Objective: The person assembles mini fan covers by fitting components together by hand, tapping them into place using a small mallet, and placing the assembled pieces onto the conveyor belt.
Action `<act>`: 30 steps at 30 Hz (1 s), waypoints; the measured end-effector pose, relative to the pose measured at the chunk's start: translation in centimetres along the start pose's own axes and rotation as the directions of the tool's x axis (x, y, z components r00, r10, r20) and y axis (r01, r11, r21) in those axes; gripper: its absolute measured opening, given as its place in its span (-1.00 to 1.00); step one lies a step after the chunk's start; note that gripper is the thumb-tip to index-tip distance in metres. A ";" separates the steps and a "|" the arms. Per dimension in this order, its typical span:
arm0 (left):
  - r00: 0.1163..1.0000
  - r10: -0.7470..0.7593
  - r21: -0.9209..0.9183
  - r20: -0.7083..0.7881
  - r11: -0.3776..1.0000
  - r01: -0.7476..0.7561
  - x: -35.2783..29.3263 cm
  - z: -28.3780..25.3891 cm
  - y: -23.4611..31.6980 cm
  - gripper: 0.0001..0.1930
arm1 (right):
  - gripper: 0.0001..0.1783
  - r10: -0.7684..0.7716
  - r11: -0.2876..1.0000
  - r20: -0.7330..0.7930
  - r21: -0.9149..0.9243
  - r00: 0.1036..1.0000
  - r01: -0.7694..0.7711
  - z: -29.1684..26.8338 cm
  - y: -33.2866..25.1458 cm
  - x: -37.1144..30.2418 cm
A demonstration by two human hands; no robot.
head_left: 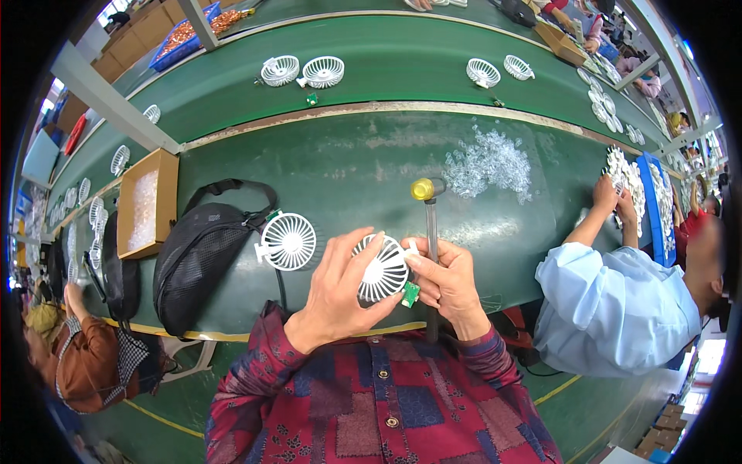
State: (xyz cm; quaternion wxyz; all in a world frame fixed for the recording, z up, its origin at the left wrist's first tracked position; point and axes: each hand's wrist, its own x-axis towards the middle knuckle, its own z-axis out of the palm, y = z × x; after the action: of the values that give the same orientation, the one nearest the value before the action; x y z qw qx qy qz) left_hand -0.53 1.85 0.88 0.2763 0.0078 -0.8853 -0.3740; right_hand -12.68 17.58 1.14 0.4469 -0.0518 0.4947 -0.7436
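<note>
My left hand [328, 288] is wrapped round a round white fan housing [385, 272] with radial slats, held in front of my chest. Closed in a pinch, my right hand [454, 288] grips a small white stub [411, 246] at the housing's right side. A small green circuit board [410, 294] hangs at the lower right of the housing, close to my right fingers. Another white fan housing [292, 241] lies on the table left of my hands, its small side stub pointing left. My fingers partly cover the held housing.
A dark upright rod with a yellow round head [422, 189] stands near my right hand. Clear small parts [491, 162] are heaped beyond it. A black mesh bag [202, 259] and cardboard box [147, 205] sit left. A conveyor belt [394, 73] carries housings. A co-worker [618, 305] sits right.
</note>
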 end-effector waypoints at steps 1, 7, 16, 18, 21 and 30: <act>1.000 0.012 0.031 0.004 0.999 -0.013 0.0 -0.1 -0.1 -0.19 | -0.72 -0.005 1.000 -0.005 0.005 1.000 0.005 0.2 0.1 0.0; 0.997 -0.058 0.026 0.041 0.998 0.057 1.3 -1.1 0.5 -0.15 | -0.72 -0.231 0.958 -0.165 -0.208 0.959 0.196 1.7 0.5 -0.4; 0.781 -0.459 -0.376 0.425 0.695 0.613 8.0 -5.8 -3.3 -0.68 | -0.87 -0.594 0.640 -0.153 -0.685 0.790 0.348 -0.8 -1.2 1.2; 0.951 -0.295 0.165 0.094 0.946 0.277 10.1 -7.0 -6.2 -0.66 | -0.88 -0.684 0.592 -0.166 -0.696 0.711 0.407 -2.5 -0.9 0.5; 0.981 -0.041 0.521 -0.190 0.843 0.136 13.3 -10.1 -12.0 -0.69 | -0.90 -0.718 0.654 -0.272 -0.578 0.641 0.487 -1.2 -1.7 -1.0; 1.000 -0.030 0.690 -0.004 0.723 0.025 20.6 -7.3 -24.4 -0.57 | -0.65 -0.694 0.628 -0.068 -0.543 0.716 0.557 -2.4 0.5 -1.0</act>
State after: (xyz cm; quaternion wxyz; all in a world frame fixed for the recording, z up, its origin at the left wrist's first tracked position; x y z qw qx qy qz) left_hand -19.09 -25.06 -1.33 0.2446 0.1217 -0.9617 -0.0222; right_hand -13.06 19.86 -0.09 0.0569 -0.2300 0.6707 -0.7029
